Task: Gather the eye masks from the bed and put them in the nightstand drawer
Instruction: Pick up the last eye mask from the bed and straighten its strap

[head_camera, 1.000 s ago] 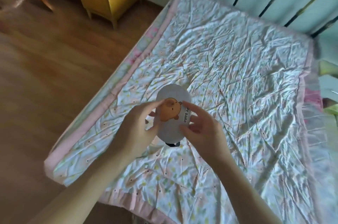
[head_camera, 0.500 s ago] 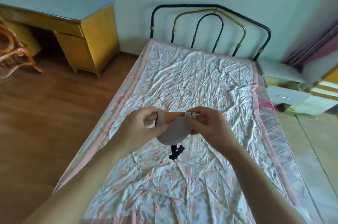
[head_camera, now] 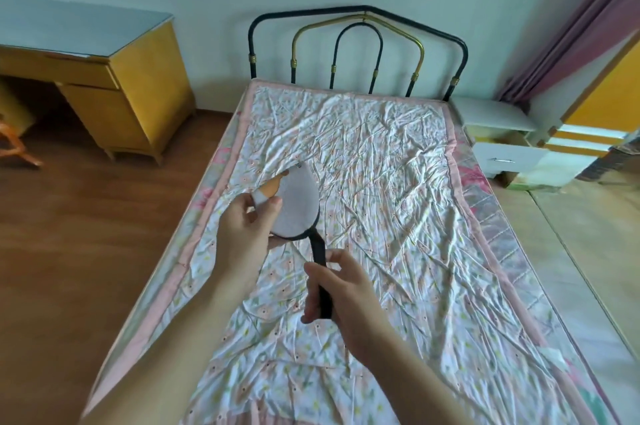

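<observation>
Head cam, only view I'm getting: bedroom w/ pale wall, wood floor on the left, tiled floor on the right. The bed (head_camera: 363, 154) is filling the middle, wrinkled floral quilt w/ pink border, black-and-brass metal headboard (head_camera: 356, 43) standing against the wall. A yellow desk (head_camera: 138, 85) w/ a pale top is sitting at left, its drawer and cabinet door looking shut, so I can't tell what's in them. At right, just beside the head of the bed, a white nightstand (head_camera: 495, 119) is standing; below its top there's an open shelf, contents too blurry to read, and under that its drawer (head_camera: 509, 161) w/ a small metal handle. Whether the drawer is pulled out a bit, I can't tell, and nothing inside is showing. A mauve curtain (head_camera: 588, 26) is hanging in the right corner.

I'm seeing both bare hands held over the quilt mid-bed. The left hand (head_camera: 246, 227) is pinching the eye mask (head_camera: 298, 206), thumb and fingers closed on its near edge; the mask is folded, grey-white underside facing up, an orange print peeking at the top edge. It's off the bed surface, up in the air. The right hand (head_camera: 343, 289) is wrapped closed around the mask's black strap (head_camera: 318, 248), which is running taut from mask down into the fist.
</observation>
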